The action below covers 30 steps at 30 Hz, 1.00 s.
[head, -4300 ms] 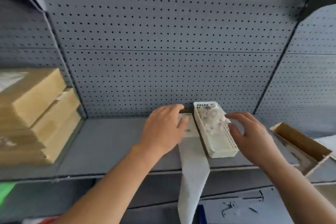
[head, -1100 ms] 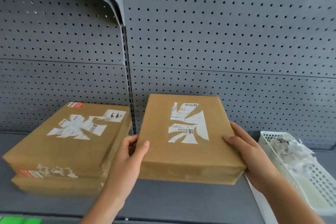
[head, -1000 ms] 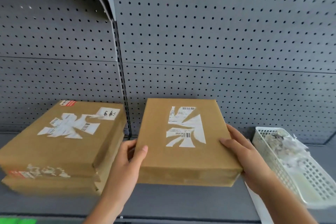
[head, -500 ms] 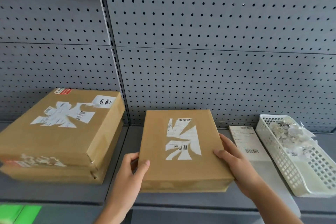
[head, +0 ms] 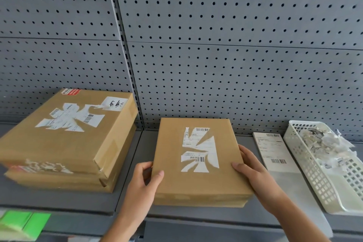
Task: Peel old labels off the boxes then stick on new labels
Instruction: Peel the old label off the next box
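A flat brown cardboard box (head: 198,182) lies on the grey shelf (head: 78,200) in the middle. On its top sits a torn white old label (head: 199,150) with barcodes. My left hand (head: 144,186) grips the box's left edge, thumb on top. My right hand (head: 255,171) grips the right edge, thumb on top. A strip of new labels (head: 275,153) lies flat on the shelf just right of the box.
Two stacked brown boxes (head: 64,139) with torn labels stand at the left. A white plastic basket (head: 322,179) holding peeled label scraps (head: 326,143) sits at the right. Grey pegboard (head: 216,55) backs the shelf. Something green (head: 21,224) shows at the lower left.
Both hands have carried the box from beside the left stack down onto the middle of the shelf. The label strip has come into view beside it.
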Each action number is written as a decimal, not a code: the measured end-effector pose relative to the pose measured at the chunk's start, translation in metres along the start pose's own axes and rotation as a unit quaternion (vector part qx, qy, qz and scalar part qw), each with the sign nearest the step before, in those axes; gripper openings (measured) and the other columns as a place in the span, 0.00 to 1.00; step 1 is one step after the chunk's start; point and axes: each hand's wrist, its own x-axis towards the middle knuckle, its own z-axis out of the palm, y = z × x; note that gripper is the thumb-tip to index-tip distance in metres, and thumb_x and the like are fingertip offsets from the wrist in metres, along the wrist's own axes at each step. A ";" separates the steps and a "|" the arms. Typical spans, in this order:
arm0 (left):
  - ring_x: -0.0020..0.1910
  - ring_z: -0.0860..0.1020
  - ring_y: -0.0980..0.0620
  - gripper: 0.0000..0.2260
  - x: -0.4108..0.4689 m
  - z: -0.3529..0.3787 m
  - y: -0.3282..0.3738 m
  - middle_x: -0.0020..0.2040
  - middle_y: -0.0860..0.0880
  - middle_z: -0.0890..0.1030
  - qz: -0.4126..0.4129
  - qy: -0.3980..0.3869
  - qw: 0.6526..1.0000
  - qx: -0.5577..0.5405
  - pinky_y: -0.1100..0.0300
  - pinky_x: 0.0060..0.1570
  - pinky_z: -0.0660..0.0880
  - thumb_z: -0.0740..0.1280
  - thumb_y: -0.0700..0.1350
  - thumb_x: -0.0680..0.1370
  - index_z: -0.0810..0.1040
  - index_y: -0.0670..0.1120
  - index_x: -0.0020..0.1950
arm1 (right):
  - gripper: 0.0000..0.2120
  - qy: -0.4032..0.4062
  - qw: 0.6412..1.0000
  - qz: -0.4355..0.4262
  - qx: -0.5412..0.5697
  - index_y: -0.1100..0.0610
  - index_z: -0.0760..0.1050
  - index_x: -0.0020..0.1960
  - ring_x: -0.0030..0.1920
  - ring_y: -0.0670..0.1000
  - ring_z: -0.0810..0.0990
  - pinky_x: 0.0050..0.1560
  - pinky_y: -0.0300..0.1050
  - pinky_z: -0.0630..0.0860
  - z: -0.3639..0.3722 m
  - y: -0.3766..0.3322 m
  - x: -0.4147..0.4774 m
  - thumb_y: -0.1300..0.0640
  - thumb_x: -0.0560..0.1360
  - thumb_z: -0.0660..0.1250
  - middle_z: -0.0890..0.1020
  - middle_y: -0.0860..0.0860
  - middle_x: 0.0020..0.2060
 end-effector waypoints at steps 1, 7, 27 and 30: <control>0.52 0.81 0.64 0.10 0.001 0.001 0.002 0.55 0.57 0.83 0.006 0.002 1.000 -0.002 0.64 0.51 0.73 0.70 0.47 0.80 0.74 0.55 0.60 | 0.24 0.002 1.000 -0.005 -0.005 0.41 0.69 0.72 0.62 0.44 0.80 0.64 0.48 0.74 -0.002 0.001 0.002 0.57 0.79 0.68 0.80 0.40 0.63; 0.66 0.73 0.66 0.17 0.017 0.002 0.019 0.66 0.64 0.74 0.072 0.024 0.995 0.061 0.63 0.62 0.69 0.69 0.47 0.81 0.71 0.58 0.68 | 0.26 0.050 0.989 -0.065 -0.122 0.42 0.64 0.75 0.72 0.40 0.64 0.68 0.42 0.62 -0.011 -0.007 0.019 0.55 0.81 0.66 0.68 0.38 0.71; 0.76 0.60 0.61 0.17 0.095 0.039 0.050 0.75 0.61 0.68 0.290 -0.059 0.872 0.391 0.60 0.75 0.59 0.62 0.51 0.84 0.73 0.54 0.74 | 0.17 0.013 0.892 -0.227 -0.391 0.50 0.74 0.66 0.65 0.42 0.67 0.57 0.24 0.60 0.029 -0.047 0.068 0.61 0.79 0.63 0.72 0.40 0.62; 0.77 0.60 0.58 0.18 0.101 0.040 0.042 0.75 0.58 0.69 0.309 -0.065 0.858 0.405 0.60 0.77 0.53 0.63 0.50 0.84 0.73 0.53 0.73 | 0.16 0.013 0.879 -0.241 -0.411 0.51 0.76 0.64 0.63 0.44 0.68 0.57 0.32 0.65 0.041 -0.047 0.078 0.63 0.78 0.63 0.74 0.42 0.60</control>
